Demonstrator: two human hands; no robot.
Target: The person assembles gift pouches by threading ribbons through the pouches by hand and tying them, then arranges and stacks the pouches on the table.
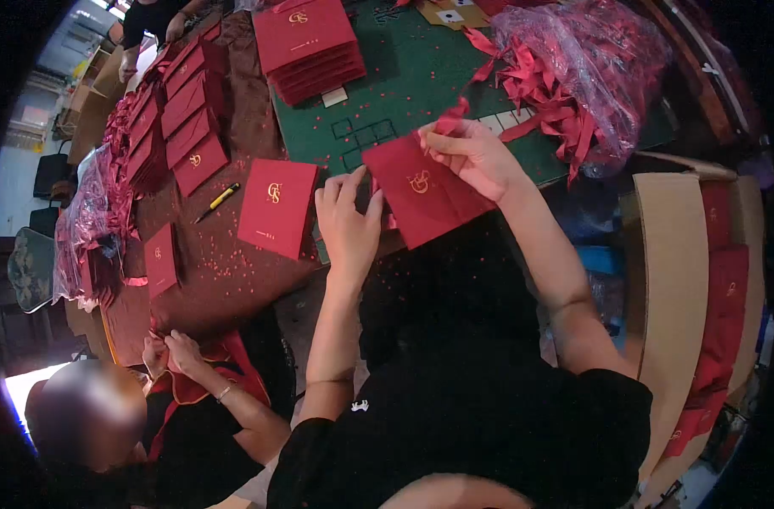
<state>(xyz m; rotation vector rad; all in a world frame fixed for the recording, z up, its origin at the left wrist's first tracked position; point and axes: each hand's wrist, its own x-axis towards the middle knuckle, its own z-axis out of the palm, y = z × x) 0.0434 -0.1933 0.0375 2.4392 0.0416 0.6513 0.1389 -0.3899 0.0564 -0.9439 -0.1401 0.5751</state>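
A red bag with a gold logo [422,188] lies tilted at the table's front edge, between my hands. My left hand [346,222] is at its left side, fingers spread, the thumb near the bag's edge. At the bag's top, my right hand [467,157] pinches a red ribbon [451,117] between thumb and fingers. Left of my left hand, a flat red box or bag [276,206] with the same logo rests on the brown cloth. Whether the left fingertips touch the bag I cannot tell.
Stacked red bags [306,42] stand at the back. Plastic-wrapped ribbons [573,76] lie at the back right. A yellow-black pen [219,202] is on the brown cloth. An open carton [671,314] stands right. One co-worker [204,407] sits lower left; another [152,24] is top left.
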